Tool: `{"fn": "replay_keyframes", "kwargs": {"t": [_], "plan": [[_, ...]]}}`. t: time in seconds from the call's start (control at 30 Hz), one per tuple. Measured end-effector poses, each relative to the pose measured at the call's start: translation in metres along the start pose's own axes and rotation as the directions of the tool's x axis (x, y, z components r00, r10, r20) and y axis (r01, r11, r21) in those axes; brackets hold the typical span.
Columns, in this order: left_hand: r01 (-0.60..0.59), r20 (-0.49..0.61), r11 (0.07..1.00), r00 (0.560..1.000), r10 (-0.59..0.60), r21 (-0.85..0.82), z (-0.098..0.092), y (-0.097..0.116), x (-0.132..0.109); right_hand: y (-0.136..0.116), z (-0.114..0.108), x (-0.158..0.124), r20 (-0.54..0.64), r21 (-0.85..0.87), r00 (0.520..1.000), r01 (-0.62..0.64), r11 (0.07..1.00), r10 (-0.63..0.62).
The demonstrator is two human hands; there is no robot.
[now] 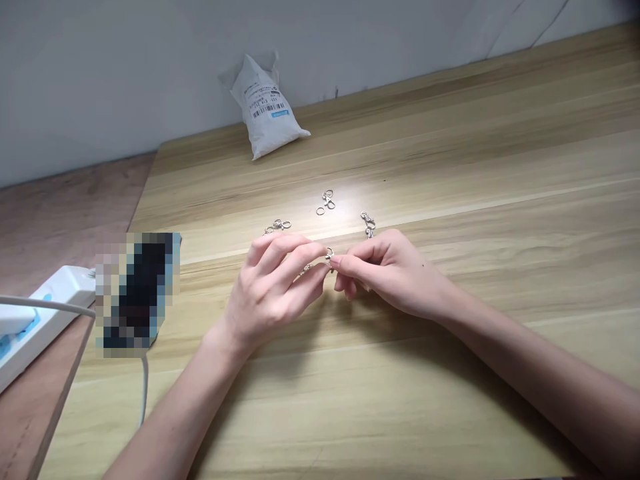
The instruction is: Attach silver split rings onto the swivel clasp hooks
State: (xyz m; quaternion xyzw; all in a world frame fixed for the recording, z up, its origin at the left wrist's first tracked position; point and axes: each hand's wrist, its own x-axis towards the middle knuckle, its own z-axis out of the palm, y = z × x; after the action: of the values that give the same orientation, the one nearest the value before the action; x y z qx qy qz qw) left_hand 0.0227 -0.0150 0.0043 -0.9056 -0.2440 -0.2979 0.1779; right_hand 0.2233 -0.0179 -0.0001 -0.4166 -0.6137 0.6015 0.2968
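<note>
My left hand (273,283) and my right hand (387,267) meet over the middle of the wooden table (450,167), fingertips pinched together on one small silver clasp (329,254). A bit of its metal shows between the fingers; the rest is hidden. Three more silver clasps lie just beyond the hands: one (278,226) above my left hand, one with a loose ring (327,201) in the middle, one (368,224) above my right hand.
A white plastic pouch with a barcode label (267,107) leans against the wall at the back. A white power strip (37,317) with a cable sits at the left edge, beside a blurred dark object (137,293).
</note>
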Motion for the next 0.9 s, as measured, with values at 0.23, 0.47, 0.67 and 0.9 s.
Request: {"fn": "replay_keyframes", "kwargs": {"t": [0.23,0.47,0.67,0.9], "plan": [[-0.005,-0.012,1.000,1.000,0.005,0.001,-0.0005,0.0002,0.0000,0.0006,-0.0003,0.0015,0.042,0.136,0.998,-0.041,0.990,0.036],[0.093,0.006,0.993,0.996,-0.093,-0.069,0.0020,0.0022,-0.0041,0.0000,-0.0006,0.0024,0.061,0.152,0.998,-0.043,0.987,0.034],[0.149,0.014,0.984,0.989,-0.148,-0.098,0.0036,0.0011,-0.0042,-0.0007,-0.0005,0.0002,0.041,0.010,0.999,0.016,1.000,-0.016],[0.173,0.030,0.984,0.985,-0.172,-0.039,0.0057,-0.0036,-0.0066,0.0049,-0.0035,0.0000,-0.020,-0.297,0.980,0.184,0.937,-0.199]]}}
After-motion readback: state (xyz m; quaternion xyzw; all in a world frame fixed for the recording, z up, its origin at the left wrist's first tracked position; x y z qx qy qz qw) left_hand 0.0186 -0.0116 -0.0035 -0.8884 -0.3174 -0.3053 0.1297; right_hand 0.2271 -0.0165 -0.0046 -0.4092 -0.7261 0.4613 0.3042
